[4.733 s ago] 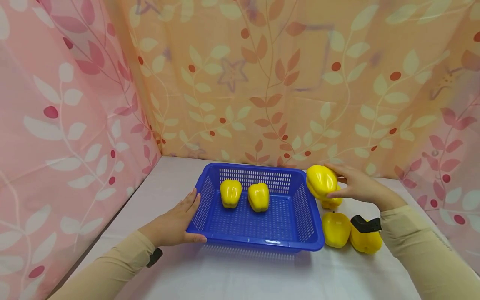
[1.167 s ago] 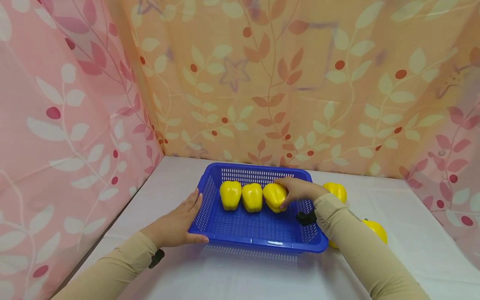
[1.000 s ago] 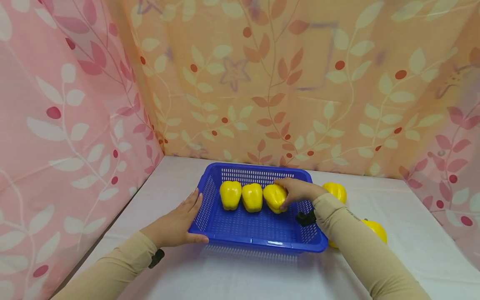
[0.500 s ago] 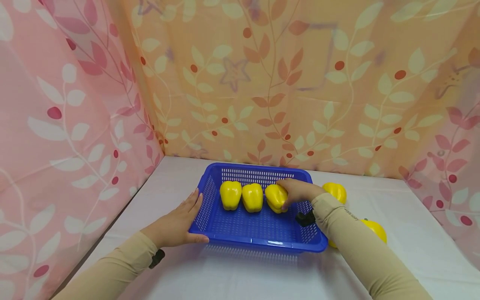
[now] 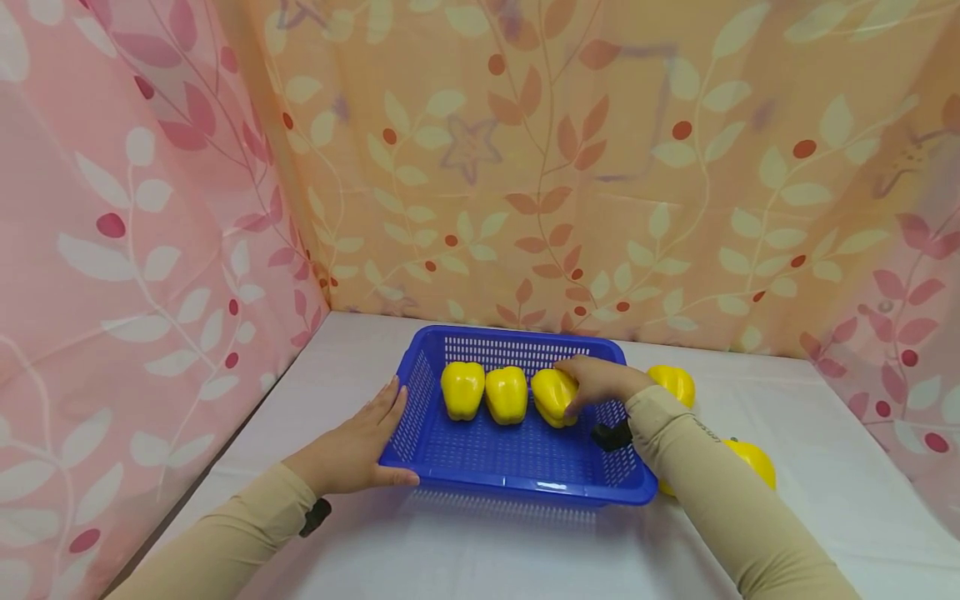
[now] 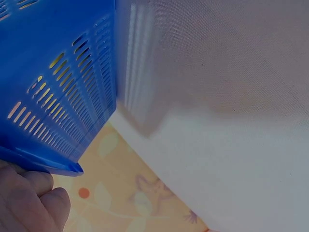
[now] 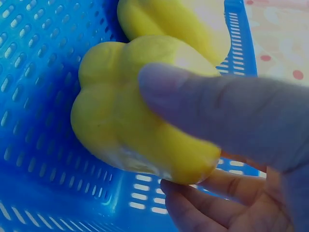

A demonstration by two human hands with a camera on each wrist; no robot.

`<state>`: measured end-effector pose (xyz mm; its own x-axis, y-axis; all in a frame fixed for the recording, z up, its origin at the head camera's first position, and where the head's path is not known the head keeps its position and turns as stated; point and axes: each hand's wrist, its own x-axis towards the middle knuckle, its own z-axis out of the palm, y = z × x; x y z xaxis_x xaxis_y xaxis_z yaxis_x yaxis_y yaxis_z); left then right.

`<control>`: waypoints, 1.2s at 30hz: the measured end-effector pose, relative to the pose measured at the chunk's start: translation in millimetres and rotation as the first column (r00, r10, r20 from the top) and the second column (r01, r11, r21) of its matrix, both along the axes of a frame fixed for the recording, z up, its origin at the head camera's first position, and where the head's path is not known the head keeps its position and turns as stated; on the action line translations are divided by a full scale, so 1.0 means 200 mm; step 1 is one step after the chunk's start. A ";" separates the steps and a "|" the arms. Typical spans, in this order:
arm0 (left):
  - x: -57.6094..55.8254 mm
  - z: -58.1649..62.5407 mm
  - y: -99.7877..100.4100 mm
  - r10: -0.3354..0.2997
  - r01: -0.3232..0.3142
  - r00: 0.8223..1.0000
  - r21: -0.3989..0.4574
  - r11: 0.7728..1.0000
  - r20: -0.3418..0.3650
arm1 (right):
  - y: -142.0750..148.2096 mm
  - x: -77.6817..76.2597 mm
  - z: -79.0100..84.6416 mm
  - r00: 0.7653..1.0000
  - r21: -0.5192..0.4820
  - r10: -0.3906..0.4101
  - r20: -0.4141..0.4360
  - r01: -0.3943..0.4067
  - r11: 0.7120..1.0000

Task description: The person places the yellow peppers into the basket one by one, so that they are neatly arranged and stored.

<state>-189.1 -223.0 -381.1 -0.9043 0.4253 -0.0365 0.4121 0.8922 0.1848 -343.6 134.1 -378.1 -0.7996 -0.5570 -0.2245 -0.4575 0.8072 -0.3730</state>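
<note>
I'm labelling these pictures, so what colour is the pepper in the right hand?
The pepper is yellow, showing best in the right wrist view.

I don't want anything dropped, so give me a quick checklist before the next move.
1. Right hand gripping the held pepper: ok, thumb and fingers pinch it.
2. Held pepper within the walls of the basket: ok.
3. Held pepper's weight on the basket: cannot tell, contact underneath is hidden.
4. Left hand touching the basket: ok, at its left side.
5. Everything inside: not ok, loose peppers lie to the basket's right.
</note>
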 end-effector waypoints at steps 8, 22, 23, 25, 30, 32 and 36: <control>-0.01 0.01 0.00 0.011 -0.011 1.000 -0.011 1.000 0.006 | 0.01 -0.01 0.01 0.999 -0.011 0.010 -0.039 -0.010 1.000; -0.01 0.00 0.00 0.001 -0.001 1.000 0.001 1.000 -0.010 | 0.04 -0.03 0.03 0.998 -0.032 0.042 -0.036 -0.043 0.999; -0.01 -0.01 0.00 0.000 0.000 1.000 0.001 1.000 -0.012 | 0.05 -0.03 0.03 0.998 -0.039 0.046 -0.034 -0.047 0.998; -0.01 -0.01 0.00 -0.003 0.003 1.000 0.003 1.000 -0.015 | 0.05 -0.03 0.04 0.998 -0.050 0.049 -0.030 -0.050 0.997; -0.01 -0.01 0.00 -0.001 0.001 1.000 0.002 1.000 -0.019 | 0.08 -0.03 0.07 1.000 -0.081 0.025 0.017 -0.024 0.996; -0.01 -0.02 0.00 0.004 -0.004 1.000 -0.009 1.000 -0.018 | 0.09 -0.03 0.08 0.999 -0.093 0.014 0.032 -0.011 0.996; -0.01 -0.02 0.00 0.009 -0.009 1.000 -0.021 1.000 -0.011 | 0.10 -0.02 0.11 0.999 -0.107 0.031 0.018 -0.029 0.994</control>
